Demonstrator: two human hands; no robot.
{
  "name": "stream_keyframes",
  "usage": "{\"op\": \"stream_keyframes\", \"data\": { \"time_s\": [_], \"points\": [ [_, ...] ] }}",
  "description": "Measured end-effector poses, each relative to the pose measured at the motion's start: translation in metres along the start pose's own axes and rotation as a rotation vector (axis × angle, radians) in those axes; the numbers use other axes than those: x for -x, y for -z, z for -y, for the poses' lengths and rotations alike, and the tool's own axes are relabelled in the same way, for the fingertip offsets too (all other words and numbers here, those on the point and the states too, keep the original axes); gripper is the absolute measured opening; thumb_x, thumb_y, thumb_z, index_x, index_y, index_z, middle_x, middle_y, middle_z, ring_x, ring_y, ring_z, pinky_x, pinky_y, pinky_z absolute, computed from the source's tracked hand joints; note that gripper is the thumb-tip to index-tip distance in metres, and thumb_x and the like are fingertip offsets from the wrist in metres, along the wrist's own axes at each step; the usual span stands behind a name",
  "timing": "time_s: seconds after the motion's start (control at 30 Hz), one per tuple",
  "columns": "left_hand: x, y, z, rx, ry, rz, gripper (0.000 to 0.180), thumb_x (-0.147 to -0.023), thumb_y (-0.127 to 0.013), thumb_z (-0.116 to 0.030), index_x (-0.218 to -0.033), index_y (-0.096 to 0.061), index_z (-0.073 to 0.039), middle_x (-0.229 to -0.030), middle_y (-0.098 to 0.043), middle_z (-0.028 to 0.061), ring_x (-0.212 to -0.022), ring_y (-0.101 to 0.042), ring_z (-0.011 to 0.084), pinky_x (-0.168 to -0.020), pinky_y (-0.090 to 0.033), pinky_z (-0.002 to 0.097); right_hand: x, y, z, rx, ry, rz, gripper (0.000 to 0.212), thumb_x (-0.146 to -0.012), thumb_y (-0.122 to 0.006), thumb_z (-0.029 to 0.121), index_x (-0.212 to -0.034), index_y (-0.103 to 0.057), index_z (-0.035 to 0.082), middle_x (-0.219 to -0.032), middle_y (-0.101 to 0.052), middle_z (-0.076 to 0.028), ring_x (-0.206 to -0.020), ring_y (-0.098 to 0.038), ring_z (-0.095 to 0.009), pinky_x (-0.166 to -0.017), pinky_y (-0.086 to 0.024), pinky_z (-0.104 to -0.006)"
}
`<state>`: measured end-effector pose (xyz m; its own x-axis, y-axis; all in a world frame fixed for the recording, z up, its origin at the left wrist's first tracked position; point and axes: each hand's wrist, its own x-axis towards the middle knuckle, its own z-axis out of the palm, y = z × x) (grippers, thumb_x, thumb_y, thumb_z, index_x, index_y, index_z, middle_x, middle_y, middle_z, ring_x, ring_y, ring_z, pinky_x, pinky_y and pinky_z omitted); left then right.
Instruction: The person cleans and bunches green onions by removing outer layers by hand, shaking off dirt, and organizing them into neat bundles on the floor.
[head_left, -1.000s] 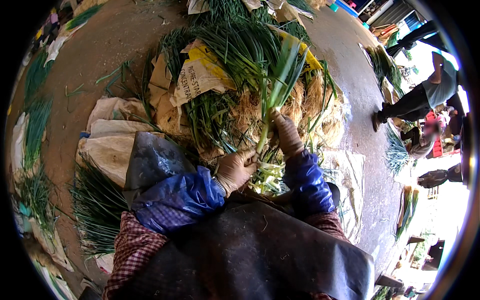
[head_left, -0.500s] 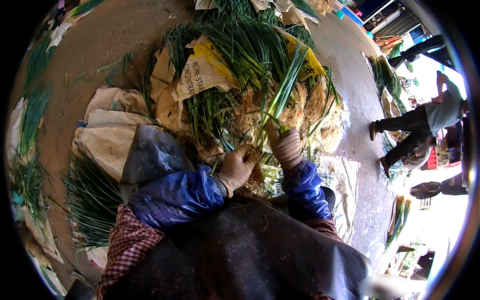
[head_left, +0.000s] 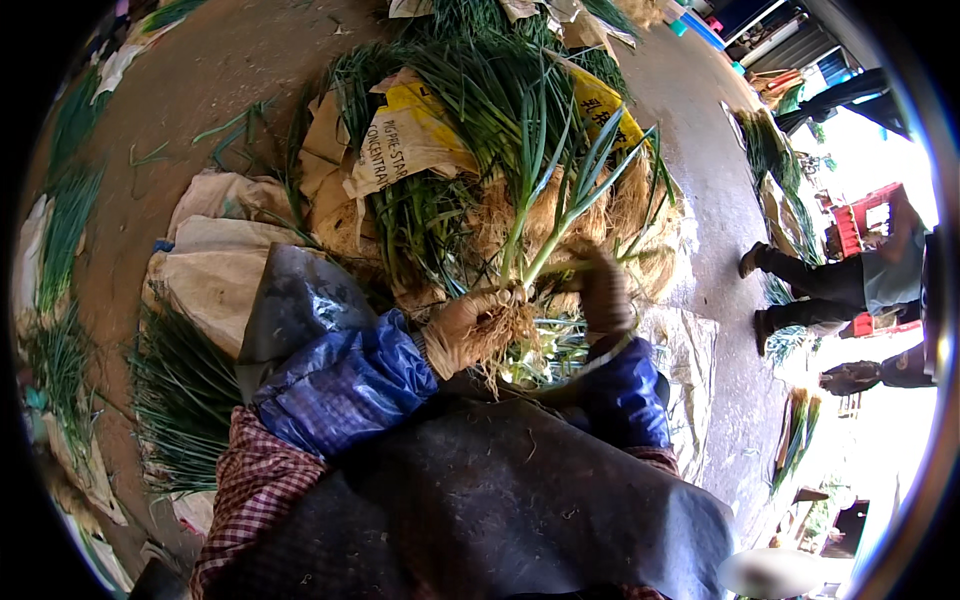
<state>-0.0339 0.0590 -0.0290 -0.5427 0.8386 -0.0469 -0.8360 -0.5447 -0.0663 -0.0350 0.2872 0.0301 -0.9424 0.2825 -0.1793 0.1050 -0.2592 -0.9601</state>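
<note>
My gloved left hand is closed on a few green onions near their base. Their pale roots dangle beside my fingers, and the green leaves fan upward. Just to the right is my gloved right hand, smeared by motion, its fingers unclear; a pale green strip lies near it, and whether it is held cannot be made out. Beyond both hands lies a big heap of green onions, with tangled roots facing me. Pale trimmings sit below my hands.
A dark apron covers my lap. Paper sacking wraps part of the heap. Pale sacks and another onion pile lie to the left. A person walks at the right, near red crates.
The onions in my left hand now stand spread, with their roots showing. My right hand has moved slightly right and down, away from the stems. The person at the right has shifted.
</note>
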Motion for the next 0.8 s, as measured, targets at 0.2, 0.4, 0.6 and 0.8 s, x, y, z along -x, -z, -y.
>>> {"op": "stream_keyframes", "data": {
  "time_s": [0.2, 0.4, 0.6, 0.8],
  "points": [
    [0.003, -0.002, 0.014, -0.477, -0.027, -0.287, 0.028, -0.093, -0.059, -0.014, -0.113, -0.061, 0.005, -0.106, -0.065, 0.0146, -0.096, -0.063, 0.0223, -0.091, -0.052, 0.0351, -0.013, -0.039, -0.071, -0.359, -0.506, 0.465, 0.055, -0.088, -0.064, 0.046, -0.110, -0.062, -0.004, -0.091, -0.069, -0.016, -0.075, -0.066, -0.021, -0.065, -0.056, -0.0297],
    [0.013, -0.004, 0.010, -0.394, -0.060, -0.280, 0.025, -0.093, -0.060, -0.015, -0.108, -0.061, 0.005, -0.098, -0.066, 0.0153, -0.086, -0.067, 0.0225, -0.077, -0.058, 0.0350, -0.018, -0.032, -0.075, 0.308, -0.151, 0.363, 0.024, -0.089, -0.065, 0.022, -0.092, -0.066, -0.002, -0.078, -0.065, -0.006, -0.064, -0.059, -0.014, -0.056, -0.049, -0.0262],
    [0.008, 0.007, 0.011, -0.531, -0.143, -0.410, 0.024, -0.092, -0.061, -0.009, -0.110, -0.060, 0.006, -0.093, -0.066, 0.0118, -0.078, -0.067, 0.0187, -0.070, -0.060, 0.0313, -0.028, 0.035, -0.113, 1.252, 0.714, 0.493, 0.020, -0.068, -0.076, 0.021, -0.079, -0.067, 0.007, -0.074, -0.058, -0.007, -0.068, -0.055, -0.026, -0.064, -0.048, -0.0339],
    [0.025, -0.057, -0.006, -0.259, 0.141, 0.076, 0.037, -0.091, -0.061, -0.009, -0.123, -0.052, 0.005, -0.098, -0.064, 0.0134, -0.077, -0.068, 0.0196, -0.068, -0.060, 0.0290, -0.004, 0.071, -0.129, 1.882, 0.063, 0.634, 0.021, -0.079, -0.066, 0.032, -0.093, -0.072, 0.018, -0.085, -0.069, -0.009, -0.084, -0.067, -0.025, -0.068, -0.053, -0.0360]
  ]
}}
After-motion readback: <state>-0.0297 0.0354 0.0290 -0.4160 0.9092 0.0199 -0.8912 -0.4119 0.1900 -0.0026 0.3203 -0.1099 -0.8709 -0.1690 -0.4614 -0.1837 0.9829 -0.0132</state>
